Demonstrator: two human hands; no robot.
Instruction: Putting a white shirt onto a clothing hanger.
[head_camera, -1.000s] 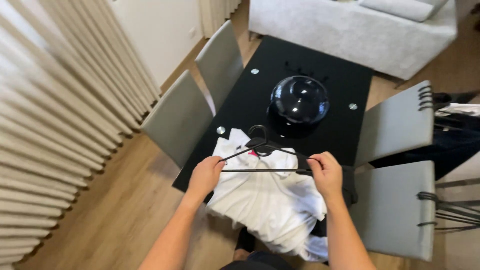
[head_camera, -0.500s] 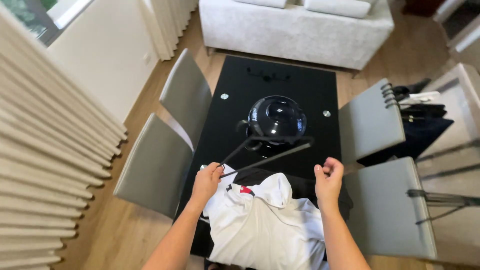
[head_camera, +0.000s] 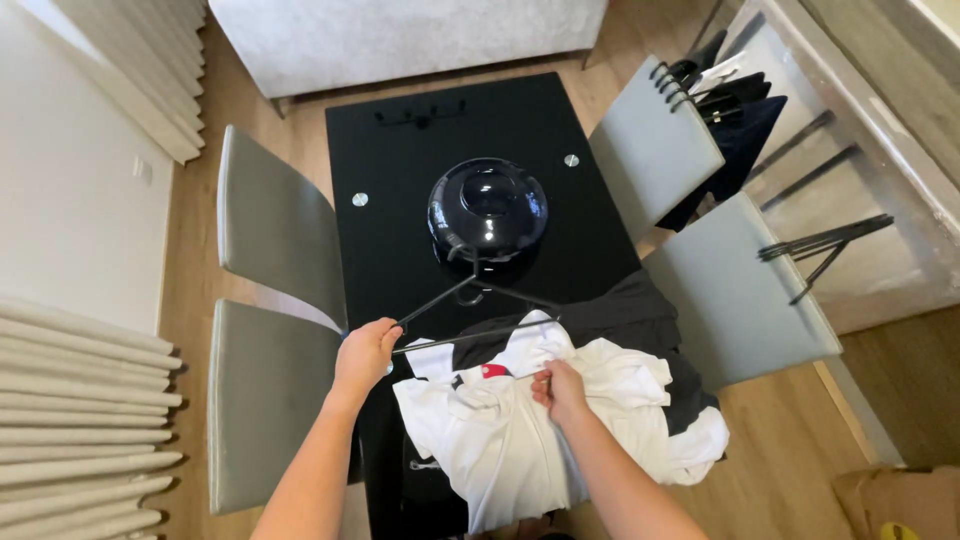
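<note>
The hanger (head_camera: 470, 300) is black, thin and plain. The shirt (head_camera: 520, 425) is white with a small red patch at the collar, lying over a dark grey garment (head_camera: 625, 315). The table (head_camera: 400, 160) is glossy black with silver round fittings. The bowl (head_camera: 487, 207) is shiny black. The chairs (head_camera: 270, 220) are pale grey, and the floor (head_camera: 770, 460) is light brown wood.

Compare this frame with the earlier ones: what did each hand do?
The right hand let go of the black hanger and moved down to grip the white shirt at its collar. The left hand kept holding the hanger's end. The dark bowl stayed on the table.
</note>
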